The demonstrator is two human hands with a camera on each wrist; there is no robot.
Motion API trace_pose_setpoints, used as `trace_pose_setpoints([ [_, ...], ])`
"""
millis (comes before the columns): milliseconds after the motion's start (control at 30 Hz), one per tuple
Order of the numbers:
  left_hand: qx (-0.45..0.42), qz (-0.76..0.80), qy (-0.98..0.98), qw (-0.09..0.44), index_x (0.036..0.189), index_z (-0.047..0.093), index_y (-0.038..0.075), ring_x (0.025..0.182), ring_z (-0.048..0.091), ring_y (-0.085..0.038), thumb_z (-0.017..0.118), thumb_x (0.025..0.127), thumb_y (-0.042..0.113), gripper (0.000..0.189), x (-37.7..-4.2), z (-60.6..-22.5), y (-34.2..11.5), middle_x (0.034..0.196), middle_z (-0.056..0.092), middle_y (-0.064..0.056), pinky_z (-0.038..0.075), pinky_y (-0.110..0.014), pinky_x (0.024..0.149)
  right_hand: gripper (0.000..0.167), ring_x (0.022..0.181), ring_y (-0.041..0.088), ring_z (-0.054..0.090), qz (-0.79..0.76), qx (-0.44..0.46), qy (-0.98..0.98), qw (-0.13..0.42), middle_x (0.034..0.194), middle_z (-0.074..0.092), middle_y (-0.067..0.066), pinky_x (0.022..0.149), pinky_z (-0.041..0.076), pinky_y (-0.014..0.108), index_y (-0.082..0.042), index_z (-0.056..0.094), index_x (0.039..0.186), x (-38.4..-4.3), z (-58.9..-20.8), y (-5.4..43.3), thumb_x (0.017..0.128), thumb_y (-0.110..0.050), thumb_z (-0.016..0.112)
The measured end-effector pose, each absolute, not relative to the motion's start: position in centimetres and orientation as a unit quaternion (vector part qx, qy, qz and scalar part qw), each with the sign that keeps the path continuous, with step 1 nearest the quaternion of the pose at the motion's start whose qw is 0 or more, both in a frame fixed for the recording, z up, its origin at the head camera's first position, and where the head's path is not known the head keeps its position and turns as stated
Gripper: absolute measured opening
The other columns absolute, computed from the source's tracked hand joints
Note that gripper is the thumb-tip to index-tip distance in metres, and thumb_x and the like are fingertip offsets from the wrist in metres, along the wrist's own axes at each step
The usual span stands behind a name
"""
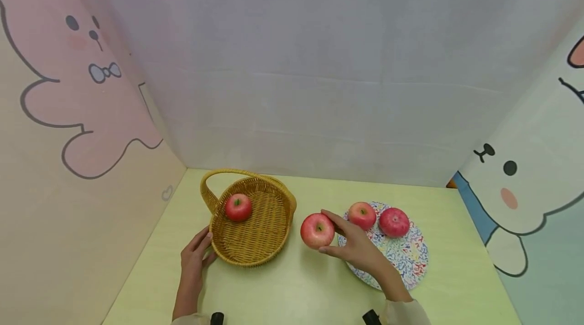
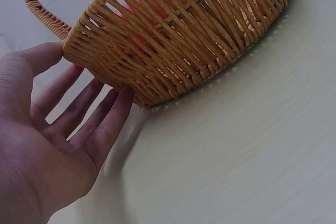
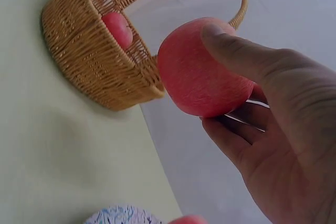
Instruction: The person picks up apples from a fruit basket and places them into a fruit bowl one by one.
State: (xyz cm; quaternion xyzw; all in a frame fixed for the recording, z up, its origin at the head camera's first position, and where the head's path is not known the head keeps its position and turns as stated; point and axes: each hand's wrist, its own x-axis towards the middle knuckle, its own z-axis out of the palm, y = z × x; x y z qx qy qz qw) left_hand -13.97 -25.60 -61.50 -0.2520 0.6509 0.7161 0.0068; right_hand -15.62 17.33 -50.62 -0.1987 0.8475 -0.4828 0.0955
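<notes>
A red apple (image 1: pixel 317 231) is held between the thumb and fingers of my right hand (image 1: pixel 358 249), raised above the table between basket and plate. In the right wrist view the thumb presses one side of this apple (image 3: pixel 202 69) and the fingers support it from beneath. My left hand (image 1: pixel 195 254) rests against the left side of the wicker basket (image 1: pixel 255 233). The left wrist view shows its thumb at the basket's rim and its fairly straight fingers (image 2: pixel 107 124) along the outer wall. Inside the basket, at its left, lies another red apple (image 1: pixel 238 207).
To the right is a round plate with a colourful pattern (image 1: pixel 410 259), bearing a pinkish apple (image 1: pixel 362 215) and a darker red round fruit (image 1: pixel 394 222). The basket's handle (image 1: pixel 207 190) arches at its back left. Walls with cartoon prints and a pale curtain (image 1: pixel 296 86) enclose the table.
</notes>
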Motion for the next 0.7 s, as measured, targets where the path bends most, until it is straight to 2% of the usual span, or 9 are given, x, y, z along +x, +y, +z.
trace_pose_setpoints([
  [133, -0.250, 0.714, 0.654, 0.011, 0.155, 0.053, 0.016, 0.107, 0.065, 0.005, 0.067, 0.101, 0.046, 0.062, -14.0, -61.6, -25.7, 0.117, 0.065, 0.026, 0.062, -0.021, 0.083, 0.086, 0.140, 0.035, 0.058, -0.491, -0.173, 0.849, 0.094, 0.153, 0.056, 0.011, 0.112, 0.051, 0.049, -0.018, 0.046, 0.158, -15.3, -51.2, 18.6, 0.086, -0.035, 0.087],
  [267, -0.247, 0.716, 0.653, 0.011, 0.155, 0.053, 0.017, 0.109, 0.065, 0.004, 0.066, 0.102, 0.045, 0.062, -14.0, -61.6, -25.7, 0.119, 0.064, 0.026, 0.062, -0.021, 0.084, 0.084, 0.140, 0.039, 0.057, -0.498, -0.164, 0.849, 0.070, 0.155, 0.053, 0.016, 0.110, 0.051, 0.048, -0.012, 0.047, 0.157, -15.0, -51.9, 19.9, 0.086, -0.032, 0.088],
  [367, -0.246, 0.715, 0.654, 0.008, 0.155, 0.052, 0.016, 0.109, 0.065, 0.005, 0.066, 0.102, 0.045, 0.062, -14.0, -61.6, -25.8, 0.119, 0.064, 0.027, 0.062, -0.021, 0.083, 0.085, 0.139, 0.039, 0.057, -0.496, -0.154, 0.853, 0.052, 0.156, 0.053, 0.017, 0.110, 0.053, 0.040, -0.011, 0.046, 0.157, -14.6, -52.4, 20.9, 0.085, -0.032, 0.088],
  [500, -0.248, 0.717, 0.651, 0.003, 0.154, 0.052, 0.013, 0.107, 0.066, 0.005, 0.067, 0.101, 0.044, 0.063, -13.9, -61.6, -25.7, 0.116, 0.065, 0.027, 0.062, -0.022, 0.082, 0.087, 0.140, 0.036, 0.057, -0.494, -0.133, 0.859, 0.037, 0.157, 0.053, 0.012, 0.108, 0.050, 0.021, -0.019, 0.045, 0.159, -14.0, -53.2, 21.9, 0.085, -0.035, 0.088],
  [567, -0.245, 0.719, 0.650, -0.001, 0.154, 0.052, 0.011, 0.106, 0.067, 0.004, 0.067, 0.102, 0.043, 0.063, -13.9, -61.6, -25.6, 0.115, 0.066, 0.027, 0.063, -0.022, 0.081, 0.087, 0.139, 0.035, 0.057, -0.493, -0.122, 0.861, 0.026, 0.155, 0.055, 0.009, 0.107, 0.048, 0.017, -0.022, 0.045, 0.158, -13.7, -53.6, 22.3, 0.084, -0.034, 0.089],
  [700, -0.245, 0.722, 0.647, -0.004, 0.154, 0.053, 0.010, 0.106, 0.068, 0.003, 0.068, 0.102, 0.041, 0.062, -13.9, -61.4, -25.5, 0.116, 0.067, 0.027, 0.063, -0.022, 0.081, 0.086, 0.134, 0.037, 0.061, -0.477, -0.101, 0.873, -0.005, 0.150, 0.060, 0.011, 0.106, 0.054, 0.024, -0.017, 0.047, 0.157, -13.2, -54.5, 22.8, 0.084, -0.032, 0.089],
])
